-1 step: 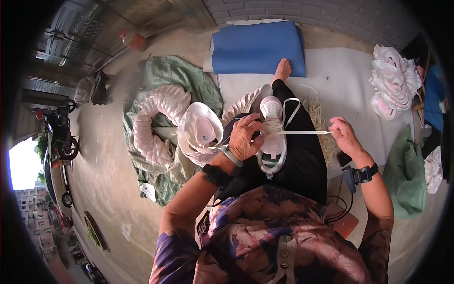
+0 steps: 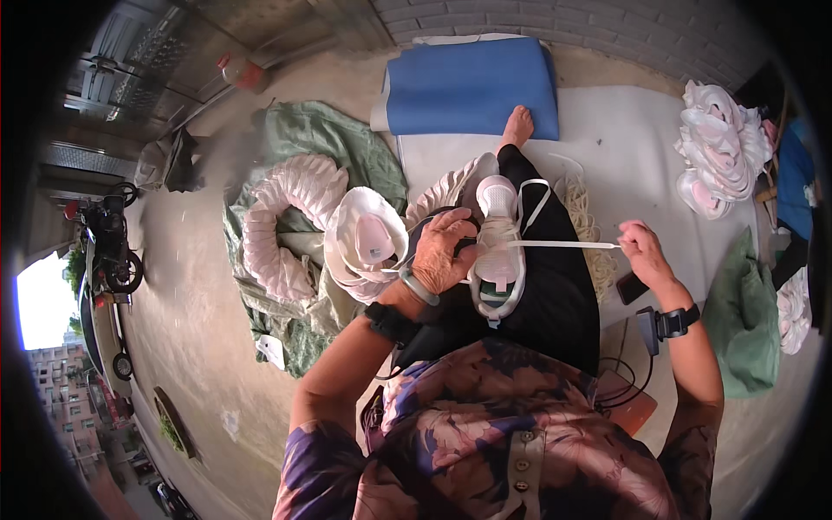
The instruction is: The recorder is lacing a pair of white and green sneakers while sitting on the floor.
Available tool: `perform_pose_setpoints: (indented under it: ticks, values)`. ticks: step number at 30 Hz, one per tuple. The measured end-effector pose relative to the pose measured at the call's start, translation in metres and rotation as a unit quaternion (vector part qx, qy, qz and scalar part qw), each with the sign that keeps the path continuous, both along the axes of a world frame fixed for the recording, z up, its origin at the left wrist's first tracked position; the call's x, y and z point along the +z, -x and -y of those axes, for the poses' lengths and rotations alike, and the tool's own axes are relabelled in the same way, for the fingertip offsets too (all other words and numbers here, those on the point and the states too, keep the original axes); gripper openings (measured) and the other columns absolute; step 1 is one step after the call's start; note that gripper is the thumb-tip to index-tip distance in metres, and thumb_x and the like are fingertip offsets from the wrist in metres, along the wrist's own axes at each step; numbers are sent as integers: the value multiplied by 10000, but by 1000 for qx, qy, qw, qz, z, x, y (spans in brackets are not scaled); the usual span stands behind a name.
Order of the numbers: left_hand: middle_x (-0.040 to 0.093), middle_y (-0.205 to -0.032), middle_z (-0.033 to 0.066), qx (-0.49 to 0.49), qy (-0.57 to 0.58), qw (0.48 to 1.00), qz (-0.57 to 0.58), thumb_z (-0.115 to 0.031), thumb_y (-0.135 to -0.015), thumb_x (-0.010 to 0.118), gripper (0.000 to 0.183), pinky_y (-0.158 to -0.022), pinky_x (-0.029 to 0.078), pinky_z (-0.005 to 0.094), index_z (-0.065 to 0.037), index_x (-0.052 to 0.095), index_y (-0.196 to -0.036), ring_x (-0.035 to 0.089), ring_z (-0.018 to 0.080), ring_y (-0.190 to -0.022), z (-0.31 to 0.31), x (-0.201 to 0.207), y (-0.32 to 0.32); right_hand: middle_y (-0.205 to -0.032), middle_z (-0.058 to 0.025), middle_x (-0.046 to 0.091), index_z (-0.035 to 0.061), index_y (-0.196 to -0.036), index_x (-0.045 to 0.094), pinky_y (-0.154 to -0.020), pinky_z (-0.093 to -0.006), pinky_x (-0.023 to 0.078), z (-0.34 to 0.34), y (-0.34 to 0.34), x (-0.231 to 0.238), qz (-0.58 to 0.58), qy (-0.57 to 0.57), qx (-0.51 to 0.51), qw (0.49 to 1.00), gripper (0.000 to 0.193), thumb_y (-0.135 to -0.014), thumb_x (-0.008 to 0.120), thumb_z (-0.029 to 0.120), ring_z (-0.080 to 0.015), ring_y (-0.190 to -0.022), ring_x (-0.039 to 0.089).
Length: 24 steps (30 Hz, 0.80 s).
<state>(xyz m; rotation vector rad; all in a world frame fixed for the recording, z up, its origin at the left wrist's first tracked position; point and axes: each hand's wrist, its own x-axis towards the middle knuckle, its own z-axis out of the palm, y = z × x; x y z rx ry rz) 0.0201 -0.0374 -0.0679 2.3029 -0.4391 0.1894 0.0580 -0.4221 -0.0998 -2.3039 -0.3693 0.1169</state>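
Note:
A white and pale pink sneaker upper lies across my thighs, its toe pointing away from me. My left hand grips its left side, fingers curled and thumb by the lacing. Out to the right, my right hand pinches the end of a white shoelace, which runs taut and nearly level from the eyelets. Another part of the lace loops loosely over my right leg. What lies under my left fingers is partly hidden.
Left of me, a curved row of nested shoe uppers and more stacked uppers rest on green cloth. Loose laces and a phone lie to the right. Farther off are a blue mat and piled uppers.
My right hand has moved a little to the right, drawing the lace farther out. My left hand has shifted slightly left and stays at the sneaker upper.

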Motion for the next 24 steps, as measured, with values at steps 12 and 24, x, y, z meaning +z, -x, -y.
perform_pose_setpoints:
  ticks: [12, 24]
  values:
    - [635, -768, 115, 46, -50, 985, -158, -245, -686, 599, 216, -640, 440, 425, -82, 575, -825, 606, 312, -730, 6, -11, -21, -907, -117, 572, 52, -929, 505, -752, -409, 437, -37, 8, -6, 100, 103, 62, 988, 268, -670, 533, -11, -331, -885, 545]
    - [607, -668, 93, 93, 1, 995, -27, -32, -719, 579, 100, -563, 473, 316, -38, 580, -819, 600, 235, -587, 23, -17, -16, -765, -95, 587, 57, -885, 534, -708, -399, 433, -143, 18, 30, 79, 6, 145, 986, 132, -756, 562, 60, -290, -762, 578]
